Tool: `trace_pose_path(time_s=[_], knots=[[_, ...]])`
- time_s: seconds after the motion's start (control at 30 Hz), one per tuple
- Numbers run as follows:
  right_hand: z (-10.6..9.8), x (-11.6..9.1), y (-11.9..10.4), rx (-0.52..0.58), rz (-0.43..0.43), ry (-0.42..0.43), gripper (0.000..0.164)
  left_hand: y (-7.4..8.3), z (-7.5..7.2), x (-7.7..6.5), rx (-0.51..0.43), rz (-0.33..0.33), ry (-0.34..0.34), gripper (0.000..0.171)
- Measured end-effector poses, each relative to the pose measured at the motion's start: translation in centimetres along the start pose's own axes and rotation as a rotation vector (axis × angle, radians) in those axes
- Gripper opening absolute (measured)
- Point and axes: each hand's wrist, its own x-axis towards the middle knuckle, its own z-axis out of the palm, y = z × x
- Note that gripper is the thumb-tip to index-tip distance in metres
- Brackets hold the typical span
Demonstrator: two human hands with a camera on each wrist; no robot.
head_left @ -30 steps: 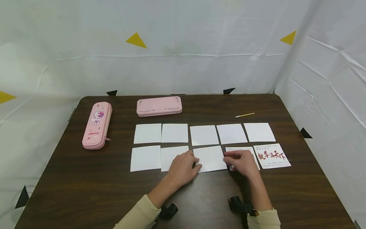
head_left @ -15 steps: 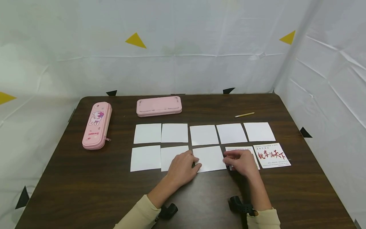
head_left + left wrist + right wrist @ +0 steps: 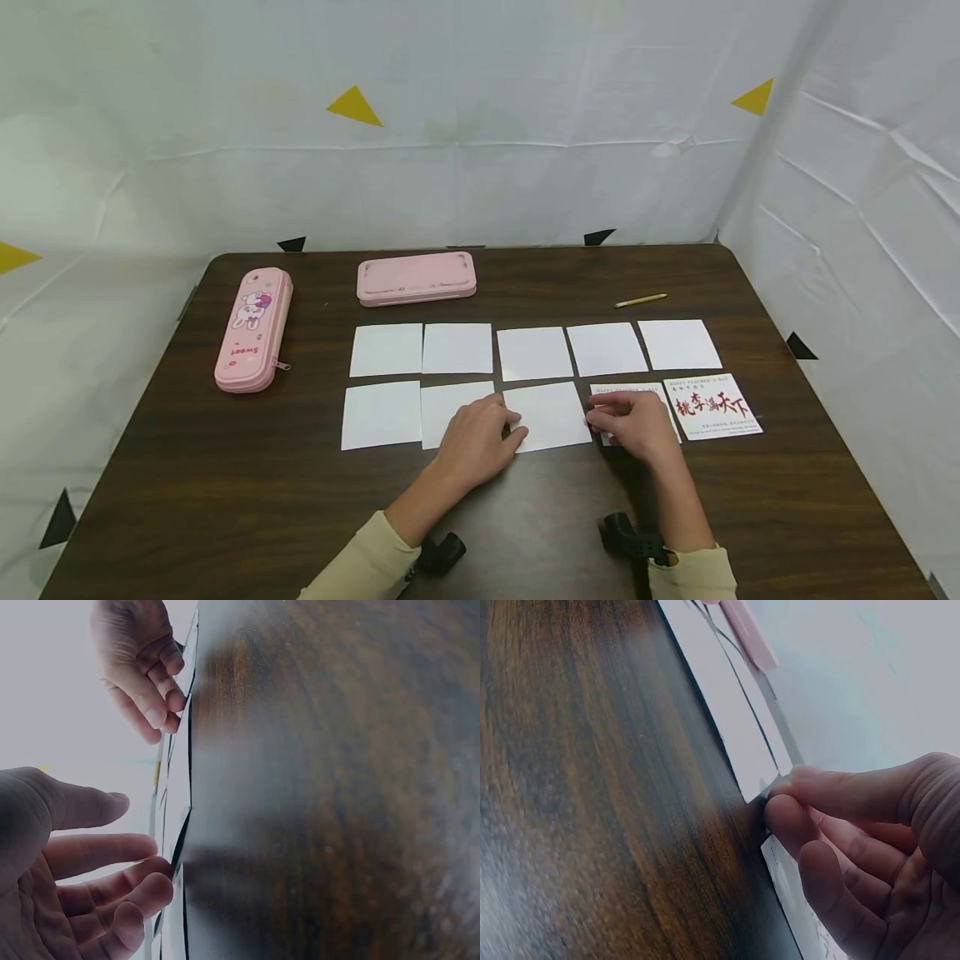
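White square cards lie in two rows on the dark wooden table. My left hand [image 3: 476, 442], fingers loosely bent, rests at the left side of the front row's middle card [image 3: 547, 417], overlapping the card [image 3: 446, 408] to its left. In the left wrist view, the fingertips [image 3: 154, 889] are at the card edges and the thumb stands apart. My right hand [image 3: 637, 425] is at the middle card's right edge, its thumb and index fingertips close together just beside the corner. It covers much of a card with red print [image 3: 630, 388]. Another printed card [image 3: 712, 407] lies to the right.
Five blank cards, such as the back middle one [image 3: 535, 354], form the back row. Behind them are a pink flat case [image 3: 417, 277] and a pencil [image 3: 641, 301]. A pink rabbit pencil case [image 3: 255, 329] lies left. White sheeting [image 3: 480, 183] surrounds the table [image 3: 187, 483].
The front row's middle card has shifted very slightly left, away from the right fingertips. Both hands stay nearly in place.
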Motion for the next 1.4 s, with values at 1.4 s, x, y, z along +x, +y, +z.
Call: trace_pose_path(time_s=[1.4], knots=[[-5.3, -1.9, 3.3, -0.176, 0.250, 0.371, 0.040, 8.0, 4.1, 3.2, -0.722, -0.233, -0.381, 0.065]])
